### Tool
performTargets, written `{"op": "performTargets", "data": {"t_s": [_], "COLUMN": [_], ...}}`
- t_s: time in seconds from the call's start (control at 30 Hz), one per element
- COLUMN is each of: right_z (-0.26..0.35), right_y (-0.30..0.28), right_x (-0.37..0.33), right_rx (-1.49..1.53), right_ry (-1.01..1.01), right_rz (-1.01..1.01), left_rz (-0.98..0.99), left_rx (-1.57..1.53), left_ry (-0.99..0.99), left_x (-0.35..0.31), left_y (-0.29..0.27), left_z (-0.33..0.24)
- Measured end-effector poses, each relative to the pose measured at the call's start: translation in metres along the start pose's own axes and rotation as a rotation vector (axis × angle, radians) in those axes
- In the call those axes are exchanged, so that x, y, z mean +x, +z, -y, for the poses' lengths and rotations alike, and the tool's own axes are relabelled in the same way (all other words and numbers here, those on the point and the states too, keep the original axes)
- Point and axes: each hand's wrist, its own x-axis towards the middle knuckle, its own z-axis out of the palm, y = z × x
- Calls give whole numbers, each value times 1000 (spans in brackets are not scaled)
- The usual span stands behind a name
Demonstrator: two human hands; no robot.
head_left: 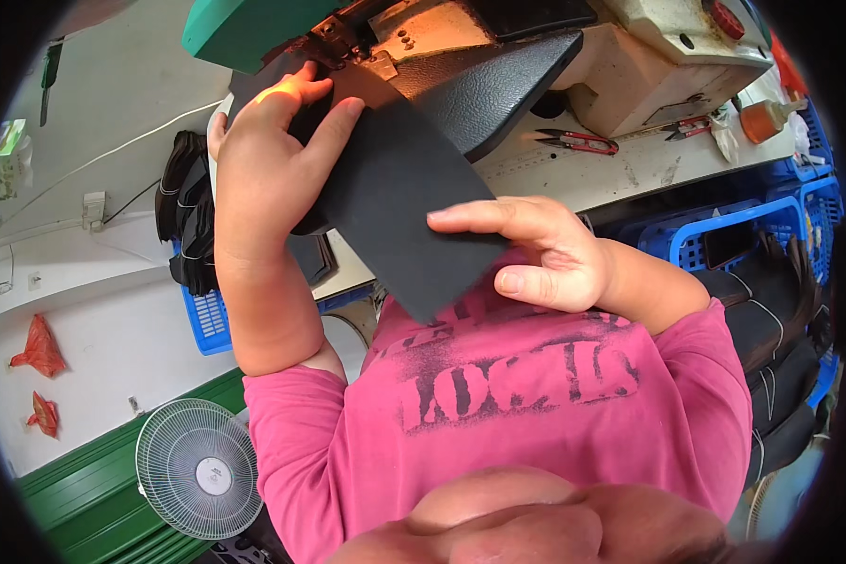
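Note:
A flat black panel [414, 211], apparently leather-like sheet, slants from the sewing machine's stitching area [352, 56] down toward my chest. My left hand [277, 141] lies on its far left part, close to the machine's foot, fingers and thumb spread and pressing down. On the near right edge, my right hand [545, 249] rests its stretched index finger across the panel's top. The right thumb is apart from that finger, just off the edge; its remaining fingers are partly hidden. Some of the panel's far end is under my left hand.
A black padded machine plate [489, 89] lies beyond the panel. Red-handled thread snips [578, 142] and an orange-brown bottle [766, 120] are on the table at right. Blue baskets [738, 230], bundled black pieces [771, 348] and a fan [200, 470] stand around me.

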Motion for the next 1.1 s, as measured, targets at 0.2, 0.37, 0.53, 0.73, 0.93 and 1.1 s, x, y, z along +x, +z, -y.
{"op": "performTargets", "data": {"t_s": [0.2,0.37,0.53,0.73,0.93,1.1], "right_z": [-1,-4,-6,-1,-2,0], "right_y": [10,11,13,11,13,15], "right_x": [11,19,18,12,9,8], "right_rx": [314,266,372,541,603,559], "right_ry": [172,124,136,247,293,369], "right_rz": [-87,-89,-75,-85,-95,-82], "left_rz": [-13,24,83,183,173,314], "left_rx": [71,42,0,-82,-166,-316], "left_ry": [91,129,136,157,157,200], "left_x": [-11,-11,5,34,63,89], "left_y": [-6,-7,-7,-8,-2,0], "left_z": [-12,-10,11,37,61,88]}}
